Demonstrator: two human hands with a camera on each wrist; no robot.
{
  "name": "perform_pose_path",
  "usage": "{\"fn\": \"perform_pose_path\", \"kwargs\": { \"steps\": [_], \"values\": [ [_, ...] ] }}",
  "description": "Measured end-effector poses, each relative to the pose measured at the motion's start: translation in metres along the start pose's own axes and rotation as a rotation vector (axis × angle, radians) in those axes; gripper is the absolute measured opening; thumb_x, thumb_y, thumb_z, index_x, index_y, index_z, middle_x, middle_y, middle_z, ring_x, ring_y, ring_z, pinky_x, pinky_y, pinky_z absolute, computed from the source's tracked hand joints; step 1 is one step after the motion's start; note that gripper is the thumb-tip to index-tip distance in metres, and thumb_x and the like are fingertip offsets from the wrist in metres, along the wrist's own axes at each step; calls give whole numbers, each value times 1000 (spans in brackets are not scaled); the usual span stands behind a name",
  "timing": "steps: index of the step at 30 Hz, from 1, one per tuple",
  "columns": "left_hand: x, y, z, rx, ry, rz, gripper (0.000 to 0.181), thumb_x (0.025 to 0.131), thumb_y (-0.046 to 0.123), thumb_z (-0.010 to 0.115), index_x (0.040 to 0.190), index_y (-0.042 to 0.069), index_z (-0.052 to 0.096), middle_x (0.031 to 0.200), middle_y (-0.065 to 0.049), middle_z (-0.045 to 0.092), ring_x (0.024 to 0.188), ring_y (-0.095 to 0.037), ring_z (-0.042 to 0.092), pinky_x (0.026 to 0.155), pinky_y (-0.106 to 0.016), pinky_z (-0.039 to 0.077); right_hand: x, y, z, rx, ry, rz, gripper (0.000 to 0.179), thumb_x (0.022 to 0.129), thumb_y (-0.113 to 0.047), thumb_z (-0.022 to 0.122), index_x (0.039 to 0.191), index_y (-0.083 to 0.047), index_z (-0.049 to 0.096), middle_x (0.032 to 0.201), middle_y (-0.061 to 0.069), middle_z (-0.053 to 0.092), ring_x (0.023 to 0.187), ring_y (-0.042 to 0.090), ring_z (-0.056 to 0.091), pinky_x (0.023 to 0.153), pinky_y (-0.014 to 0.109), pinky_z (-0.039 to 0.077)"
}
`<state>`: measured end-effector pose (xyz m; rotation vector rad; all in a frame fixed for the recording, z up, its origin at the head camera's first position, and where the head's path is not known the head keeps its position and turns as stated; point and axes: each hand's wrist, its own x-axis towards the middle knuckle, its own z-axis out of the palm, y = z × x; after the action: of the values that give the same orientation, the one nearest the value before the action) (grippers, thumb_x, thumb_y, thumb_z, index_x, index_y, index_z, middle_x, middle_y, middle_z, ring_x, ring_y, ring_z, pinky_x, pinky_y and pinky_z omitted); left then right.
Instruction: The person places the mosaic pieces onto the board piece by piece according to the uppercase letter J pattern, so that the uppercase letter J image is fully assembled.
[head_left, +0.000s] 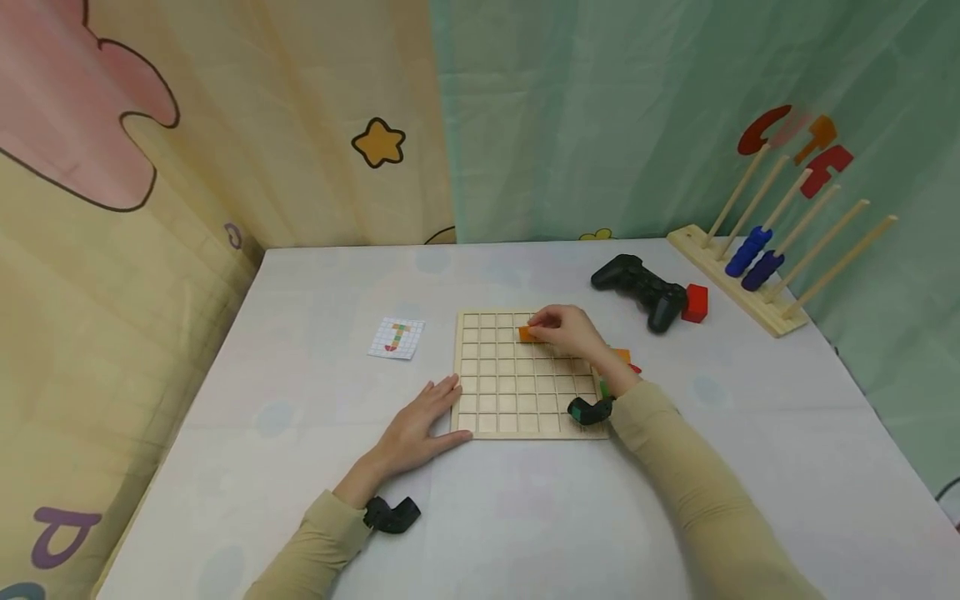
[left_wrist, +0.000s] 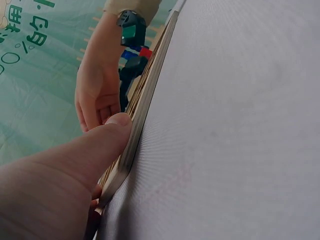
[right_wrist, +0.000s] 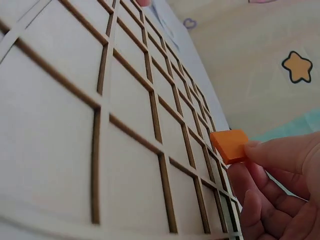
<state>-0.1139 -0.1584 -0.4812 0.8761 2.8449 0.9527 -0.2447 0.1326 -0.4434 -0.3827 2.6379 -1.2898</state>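
Note:
A square wooden grid board [head_left: 517, 375] lies flat on the table, its cells bare where they show. Over its far rows my right hand [head_left: 572, 332] pinches an orange block [right_wrist: 230, 146] between thumb and fingers, the block close to the grid ridges. My left hand [head_left: 416, 429] lies at the board's near left corner with fingers spread; its thumb [left_wrist: 112, 135] touches the wooden edge. Left of the board is a small card [head_left: 396, 338] printed with a coloured block pattern on a grid. Orange, red and green pieces [head_left: 621, 356] show partly behind my right wrist.
Beyond the board to the right lies a black game controller [head_left: 641, 287] with a red block [head_left: 696, 303] against it. A wooden peg stand [head_left: 750, 283] with blue beads on two pegs stands at the far right. Patterned curtains [head_left: 570, 117] hang behind the table.

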Motion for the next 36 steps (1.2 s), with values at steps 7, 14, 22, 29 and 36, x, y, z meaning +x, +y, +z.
{"fn": "perform_pose_path", "kwargs": {
  "steps": [7,14,22,29,36],
  "values": [
    [0,1,0,-11,7,-4,78,86,52,61,139,-3,42,150,-11,30,139,-19,24,117,-30,14,20,-14,22,-32,-33,27,21,91,-23,64,104,-9,70,101,8,67,93,23,60,81,36,51],
    [0,3,1,-6,-9,-13,77,86,51,61,139,-2,42,151,-10,29,139,-19,23,117,-29,13,14,-19,27,-101,-40,5,27,90,-20,65,114,-10,68,109,9,62,96,25,57,80,37,51],
    [0,2,-1,5,-13,-15,77,86,49,63,139,-2,41,151,-9,28,140,-18,22,117,-29,13,-10,-12,-6,90,85,-77,32,91,-24,64,118,-7,64,109,10,63,89,23,59,71,35,53],
    [0,3,-1,-2,-10,-16,77,86,50,62,139,-2,41,151,-9,28,140,-19,23,117,-30,14,-39,6,-37,81,174,-98,33,90,-28,64,117,-8,64,106,10,64,87,22,59,69,30,52],
    [-1,3,-1,4,-11,-25,77,86,50,62,139,-2,41,151,-9,28,140,-18,22,117,-29,14,-56,34,-52,-6,221,10,35,91,-32,63,117,-9,63,107,10,63,89,23,56,72,27,50]
  ]
}}
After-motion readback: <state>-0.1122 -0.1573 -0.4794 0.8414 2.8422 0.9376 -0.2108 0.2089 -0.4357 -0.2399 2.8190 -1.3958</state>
